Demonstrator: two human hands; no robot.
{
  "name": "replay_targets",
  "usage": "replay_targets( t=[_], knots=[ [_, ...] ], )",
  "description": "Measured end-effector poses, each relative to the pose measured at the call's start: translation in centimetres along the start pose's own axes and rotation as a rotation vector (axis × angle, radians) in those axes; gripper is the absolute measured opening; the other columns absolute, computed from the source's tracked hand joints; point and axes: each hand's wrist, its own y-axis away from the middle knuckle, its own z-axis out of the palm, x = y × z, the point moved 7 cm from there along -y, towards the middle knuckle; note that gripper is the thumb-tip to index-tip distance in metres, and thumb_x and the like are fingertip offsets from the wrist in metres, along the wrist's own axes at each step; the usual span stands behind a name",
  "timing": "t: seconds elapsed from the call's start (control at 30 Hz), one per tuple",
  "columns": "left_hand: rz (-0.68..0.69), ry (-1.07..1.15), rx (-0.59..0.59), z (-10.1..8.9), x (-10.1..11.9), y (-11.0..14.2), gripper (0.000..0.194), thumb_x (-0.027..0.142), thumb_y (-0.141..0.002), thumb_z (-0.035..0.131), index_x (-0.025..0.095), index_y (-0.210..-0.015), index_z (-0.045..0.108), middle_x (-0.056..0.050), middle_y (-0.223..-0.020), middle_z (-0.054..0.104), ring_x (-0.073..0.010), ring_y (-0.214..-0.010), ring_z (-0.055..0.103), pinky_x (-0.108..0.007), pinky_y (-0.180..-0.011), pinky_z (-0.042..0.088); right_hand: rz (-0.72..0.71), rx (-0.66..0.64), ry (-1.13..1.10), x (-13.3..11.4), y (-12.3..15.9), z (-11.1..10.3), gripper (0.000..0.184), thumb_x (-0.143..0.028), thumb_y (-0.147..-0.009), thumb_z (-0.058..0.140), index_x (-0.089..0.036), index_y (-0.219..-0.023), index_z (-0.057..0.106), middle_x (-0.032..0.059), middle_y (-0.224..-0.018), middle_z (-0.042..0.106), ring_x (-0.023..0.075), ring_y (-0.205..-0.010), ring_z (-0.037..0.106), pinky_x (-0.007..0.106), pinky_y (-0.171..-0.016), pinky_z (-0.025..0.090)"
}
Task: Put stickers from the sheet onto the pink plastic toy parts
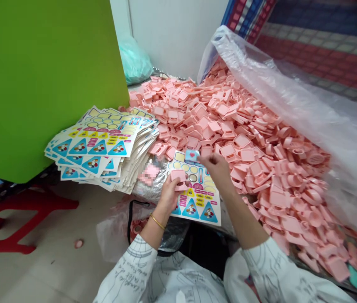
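Note:
My left hand (168, 194) is closed on a small pink plastic piece (177, 175) with a squarish face and a slotted handle end. Between the fingertips of my right hand (219, 169) is a light blue sticker (192, 156) with a red heart on it. The two hands are apart, the sticker a little farther from me than the pink piece. Beneath both lies a sticker sheet (214, 211) with yellow circles, magenta shapes and blue triangles. Part of it is hidden by my left hand and the pink piece.
A thick stack of sticker sheets (102, 136) leans out at the left, beside a green panel (46, 84). A large heap of pink plastic pieces (216, 122) spreads from the back to the right, under clear plastic sheeting (292, 97). A red stool (23, 210) stands at lower left.

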Motion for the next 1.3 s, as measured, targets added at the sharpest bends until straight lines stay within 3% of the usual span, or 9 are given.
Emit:
replay_targets(
  t=[0.13, 0.23, 0.4, 0.9, 1.13, 1.3],
  knots=[
    [-0.019, 0.191, -0.027, 0.5, 0.3, 1.3, 0.033, 0.04, -0.085, 0.066, 0.014, -0.105, 0.064, -0.011, -0.097, 0.073, -0.0205, -0.081, 0.07, -0.035, -0.077, 0.057, 0.042, -0.09, 0.18, 2.2, 5.3, 0.0, 0.043, -0.06, -0.073, 0.069, -0.02, -0.065, 0.056, -0.0039, -0.06, 0.053, 0.0118, -0.059, 0.045, 0.024, -0.057, 0.031],
    [-0.04, 0.226, -0.029, 1.1, 0.3, 2.4, 0.04, 0.048, -0.093, 0.054, 0.013, -0.104, 0.066, -0.011, -0.095, 0.074, -0.0214, -0.084, 0.07, -0.036, -0.081, 0.057, 0.025, -0.118, 0.24, 2.7, 6.8, 0.2, 0.044, -0.062, -0.075, 0.066, -0.02, -0.064, 0.057, -0.0031, -0.062, 0.056, 0.0131, -0.06, 0.048, 0.025, -0.058, 0.031],
    [-0.065, 0.189, -0.01, 1.9, 0.1, 3.7, 0.047, 0.052, -0.097, 0.043, 0.013, -0.101, 0.068, -0.011, -0.091, 0.075, -0.0231, -0.089, 0.071, -0.036, -0.083, 0.056, 0.022, -0.118, 0.273, 2.2, 7.0, 0.3, 0.045, -0.064, -0.076, 0.064, -0.021, -0.064, 0.057, -0.0026, -0.062, 0.058, 0.0137, -0.06, 0.049, 0.025, -0.058, 0.031],
    [-0.068, 0.15, 0.019, 1.6, -0.5, 3.9, 0.047, 0.053, -0.096, 0.046, 0.012, -0.104, 0.069, -0.011, -0.096, 0.075, -0.0214, -0.086, 0.071, -0.032, -0.078, 0.056, 0.073, -0.136, 0.271, 2.5, 8.0, 0.5, 0.041, -0.061, -0.077, 0.063, -0.021, -0.066, 0.06, -0.0015, -0.065, 0.064, 0.0153, -0.063, 0.054, 0.025, -0.059, 0.033],
    [-0.08, 0.123, 0.003, 1.4, -1.1, 3.7, 0.047, 0.053, -0.093, 0.052, 0.012, -0.109, 0.069, -0.011, -0.097, 0.074, -0.0203, -0.084, 0.07, -0.031, -0.076, 0.055, 0.09, -0.139, 0.298, 2.8, 8.2, 0.4, 0.041, -0.061, -0.077, 0.064, -0.022, -0.068, 0.061, -0.0024, -0.064, 0.065, 0.0146, -0.062, 0.055, 0.024, -0.058, 0.032],
    [-0.041, 0.107, -0.006, 1.2, -1.3, 3.7, 0.039, 0.047, -0.083, 0.069, 0.015, -0.106, 0.069, -0.006, -0.093, 0.073, -0.0167, -0.078, 0.068, -0.027, -0.07, 0.053, 0.092, -0.133, 0.328, 3.3, 8.3, 0.3, 0.04, -0.062, -0.077, 0.064, -0.023, -0.07, 0.063, -0.0027, -0.068, 0.066, 0.015, -0.064, 0.056, 0.025, -0.058, 0.032]
  ],
)
